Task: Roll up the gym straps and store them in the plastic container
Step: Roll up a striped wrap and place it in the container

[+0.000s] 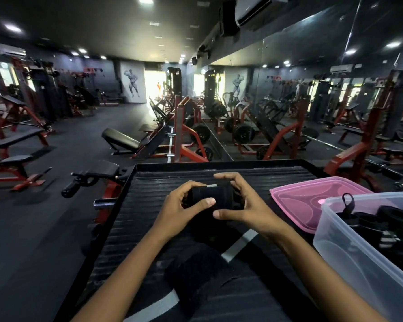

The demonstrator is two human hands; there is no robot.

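Left hand [183,205] and right hand [239,203] grip rolled black strap [209,197] between them, above mid ribbed platform [149,205]. Clear plastic container [349,247] at right edge holds straps; pink lid [296,196] just behind it.

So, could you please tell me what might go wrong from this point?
1. The strap roll, pinched only between the left hand and right hand, could loosen and unwind.
2. The strap's loose tail still trails on the platform and may snag.
3. The plastic container sits partly out of frame.
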